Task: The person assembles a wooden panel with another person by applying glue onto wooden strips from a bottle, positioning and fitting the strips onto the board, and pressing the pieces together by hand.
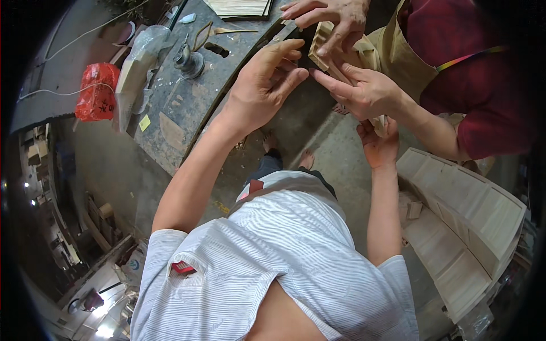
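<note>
A light wooden piece with a notched end (318,46) is held between me and a co-worker in a dark red shirt and tan apron. My left hand (266,85) is just left of that end, fingers curved and apart, with nothing visible in it. Lower down, my right hand (380,143) has its palm up and its fingers around the near end of the wood; part of the grip is hidden. One co-worker hand (341,23) reaches over the top of the piece. The co-worker's other hand (372,94) grips its side, covering much of it.
On the grey workbench (165,102) to the left stand a metal clamp-like tool (189,61) and a stack of thin boards (239,8). A red plastic bag (98,91) lies beyond it. Large pale wooden panels (460,210) stand at my right. Bare feet show on the concrete floor (318,148).
</note>
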The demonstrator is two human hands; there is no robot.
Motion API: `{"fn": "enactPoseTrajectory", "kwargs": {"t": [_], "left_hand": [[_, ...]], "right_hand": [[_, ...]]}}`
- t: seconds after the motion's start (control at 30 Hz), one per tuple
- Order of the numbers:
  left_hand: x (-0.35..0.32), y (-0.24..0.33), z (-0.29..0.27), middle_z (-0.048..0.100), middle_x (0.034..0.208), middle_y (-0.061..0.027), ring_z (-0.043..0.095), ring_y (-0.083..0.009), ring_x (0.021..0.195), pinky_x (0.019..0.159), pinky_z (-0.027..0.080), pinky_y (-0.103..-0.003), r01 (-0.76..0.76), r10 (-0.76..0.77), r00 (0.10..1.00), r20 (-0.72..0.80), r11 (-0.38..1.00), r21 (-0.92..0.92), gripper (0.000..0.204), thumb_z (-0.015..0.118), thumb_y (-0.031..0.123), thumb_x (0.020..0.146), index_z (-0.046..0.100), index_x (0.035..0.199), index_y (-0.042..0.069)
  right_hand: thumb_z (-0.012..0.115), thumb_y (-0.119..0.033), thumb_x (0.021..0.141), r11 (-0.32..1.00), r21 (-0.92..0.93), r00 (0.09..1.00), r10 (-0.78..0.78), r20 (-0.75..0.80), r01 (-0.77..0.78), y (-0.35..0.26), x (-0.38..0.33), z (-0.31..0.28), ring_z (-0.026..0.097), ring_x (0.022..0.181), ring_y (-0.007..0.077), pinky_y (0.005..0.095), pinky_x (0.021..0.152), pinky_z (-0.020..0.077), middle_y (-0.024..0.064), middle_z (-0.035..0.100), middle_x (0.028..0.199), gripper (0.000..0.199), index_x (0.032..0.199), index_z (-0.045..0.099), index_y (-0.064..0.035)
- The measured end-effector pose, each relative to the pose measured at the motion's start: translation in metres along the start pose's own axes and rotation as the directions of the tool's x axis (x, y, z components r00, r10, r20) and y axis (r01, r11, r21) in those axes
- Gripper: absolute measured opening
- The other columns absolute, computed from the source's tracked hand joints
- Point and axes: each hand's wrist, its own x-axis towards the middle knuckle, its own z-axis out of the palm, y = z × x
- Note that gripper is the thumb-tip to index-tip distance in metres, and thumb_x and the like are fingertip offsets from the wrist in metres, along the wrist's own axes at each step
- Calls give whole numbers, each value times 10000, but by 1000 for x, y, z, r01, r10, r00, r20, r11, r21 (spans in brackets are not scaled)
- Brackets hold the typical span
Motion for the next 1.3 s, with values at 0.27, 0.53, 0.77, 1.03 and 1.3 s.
{"fn": "enactPoseTrajectory", "kwargs": {"t": [0.27, 0.53, 0.77, 1.03, 1.3], "left_hand": [[2, -2, 9, 681, 1232, -95, 678, -129, 1065, 901, 565, -266, 8, -8, 1000, 8, 1000, -28, 448, 710, 80, 1008, 571, 1430, 26], [8, 3, 14, 687, 1165, -85, 691, -131, 1046, 905, 565, -269, -7, 7, 1000, 22, 1000, -4, 389, 687, 46, 1014, 599, 1392, 15], [11, 8, 14, 688, 1118, -79, 715, -147, 1008, 867, 585, -273, -74, 72, 997, 41, 996, 47, 313, 695, 21, 998, 647, 1307, -6], [13, 3, 15, 702, 1001, -103, 731, -186, 895, 756, 588, -299, -97, 97, 995, -18, 995, 8, 290, 749, 34, 944, 687, 1227, 20], [13, 9, 11, 725, 1059, -68, 723, -126, 953, 836, 579, -261, -78, 78, 997, 12, 996, 38, 266, 743, 27, 962, 691, 1220, -5]], "right_hand": [[443, -437, 1104, 999, 34, 999, 27, -45, -26, 3, 10, 0, 690, 1008, 199, 380, 803, 596, 29, 676, 1205, 422, 1350, 581, -123], [504, -409, 1092, 996, 83, 999, 22, -31, -19, 4, 15, 3, 658, 1171, 204, 406, 934, 589, 37, 655, 1288, 420, 1378, 558, -107], [517, -405, 1088, 997, 74, 1000, 6, -17, -5, 4, 15, -2, 649, 1198, 208, 410, 945, 578, 42, 648, 1313, 418, 1387, 553, -115], [531, -414, 1075, 997, 73, 998, 9, -56, -4, 4, 16, 4, 638, 1208, 196, 416, 959, 544, 21, 656, 1311, 407, 1383, 565, -150], [545, -418, 1066, 999, 52, 999, 4, -43, -2, 4, 19, -2, 661, 1160, 189, 387, 907, 553, 16, 660, 1298, 397, 1359, 581, -152]]}}
